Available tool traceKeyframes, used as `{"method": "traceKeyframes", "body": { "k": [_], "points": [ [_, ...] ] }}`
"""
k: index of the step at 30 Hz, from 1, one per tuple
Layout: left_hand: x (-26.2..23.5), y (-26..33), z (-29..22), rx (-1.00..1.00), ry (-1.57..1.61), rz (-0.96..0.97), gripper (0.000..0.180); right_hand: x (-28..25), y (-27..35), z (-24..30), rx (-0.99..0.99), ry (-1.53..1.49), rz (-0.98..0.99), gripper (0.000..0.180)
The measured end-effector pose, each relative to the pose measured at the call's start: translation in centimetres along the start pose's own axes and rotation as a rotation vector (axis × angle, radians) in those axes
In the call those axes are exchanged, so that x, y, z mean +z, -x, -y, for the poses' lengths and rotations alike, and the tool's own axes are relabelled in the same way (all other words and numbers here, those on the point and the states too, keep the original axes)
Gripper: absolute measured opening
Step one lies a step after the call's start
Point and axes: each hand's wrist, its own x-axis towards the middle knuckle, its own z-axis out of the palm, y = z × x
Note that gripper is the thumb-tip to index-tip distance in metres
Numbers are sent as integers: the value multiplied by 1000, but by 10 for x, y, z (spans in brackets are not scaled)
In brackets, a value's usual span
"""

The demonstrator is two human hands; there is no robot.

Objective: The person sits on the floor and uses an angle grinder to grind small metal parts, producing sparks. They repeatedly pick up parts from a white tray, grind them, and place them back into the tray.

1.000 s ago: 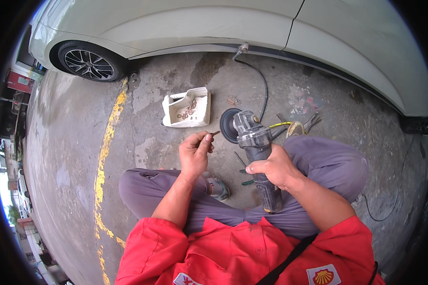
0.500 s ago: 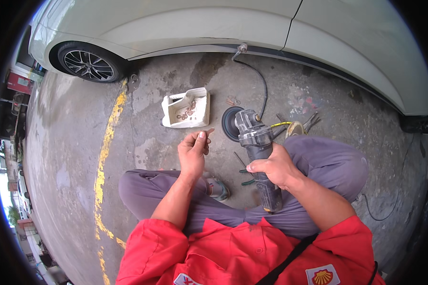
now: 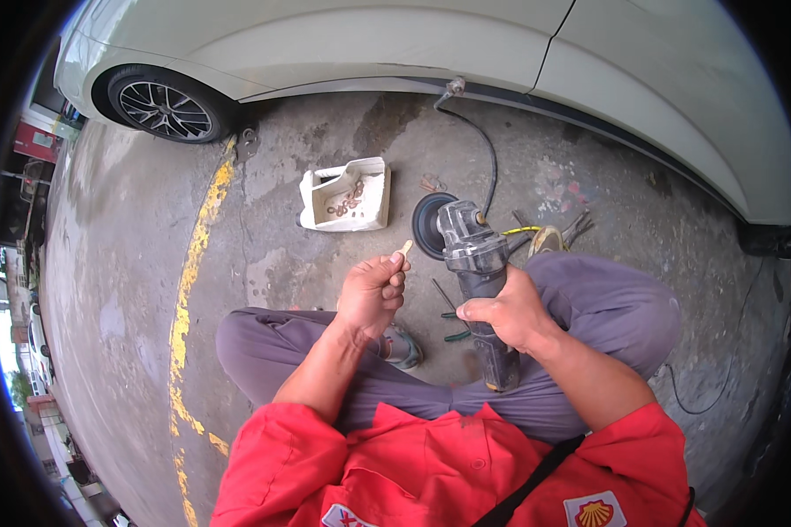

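Observation:
My left hand (image 3: 373,294) is closed, pinching a small flat metal piece (image 3: 405,248) between thumb and fingers; its tip points up and away from me. My right hand (image 3: 510,309) wraps round the dark body of an angle grinder (image 3: 481,281), whose lower end lies by my lap. The grinder's round dark disc (image 3: 430,226) is just right of the metal piece, with a small gap between them. Beyond my left hand a cut-open white plastic jug (image 3: 374,215) lies on the floor with several small copper-coloured pieces (image 3: 346,207) in it.
A pale car (image 3: 343,53) with a spoked wheel (image 3: 167,110) stands across the far side. A black cable (image 3: 492,158) runs from its sill toward the grinder. Green-handled pliers (image 3: 457,336) lie between my crossed legs, and more tools (image 3: 578,227) near my right shoe (image 3: 547,240).
My left hand has shifted right and turned, so the metal piece now tilts upward, closer to the disc. My right hand and the grinder hold nearly the same place.

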Motion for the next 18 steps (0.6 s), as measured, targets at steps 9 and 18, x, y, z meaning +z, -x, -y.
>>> {"method": "traceKeyframes", "body": {
  "k": [9,18],
  "points": [
    [1,0,-4,28,-84,-65,18,-2,1,6,32,1,84,39],
    [-14,-5,-4,128,-283,-24,20,-1,0,0,-5,-93,43,30]
  ]
}}
